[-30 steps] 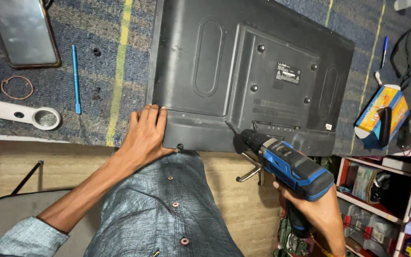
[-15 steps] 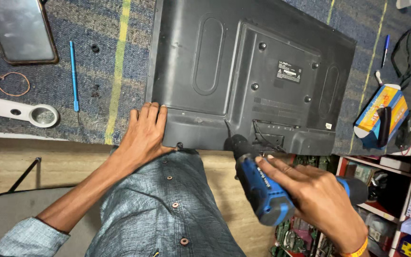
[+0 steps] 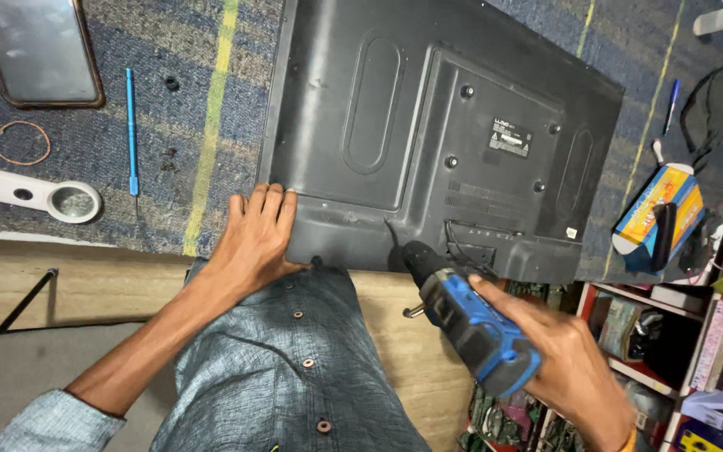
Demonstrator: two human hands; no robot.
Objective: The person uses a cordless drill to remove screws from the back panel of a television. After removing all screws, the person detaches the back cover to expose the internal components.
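TV (image 3: 428, 134): black set, face down on the counter (image 3: 202, 125), back panel up; its near edge overhangs the counter's front, just above the person's lap.
Left hand (image 3: 253, 238): flat on the TV's near left corner, fingers (image 3: 265, 205) together and pressed on the panel, clamped on nothing.
Right hand (image 3: 566, 368): wrapped round the drill's grip, index finger laid along the body.
Drill (image 3: 462, 314): blue and black, tilted, bit tip touching the TV's lower edge beside a cable recess.
Left of TV: blue pen (image 3: 130, 130), phone (image 3: 39, 50), rubber band (image 3: 20, 142), white magnifier (image 3: 35, 192), all well apart from the hands.
Right of TV: orange-blue box (image 3: 658, 218), black cables (image 3: 709, 105).
Below right: cluttered shelf (image 3: 696, 335).
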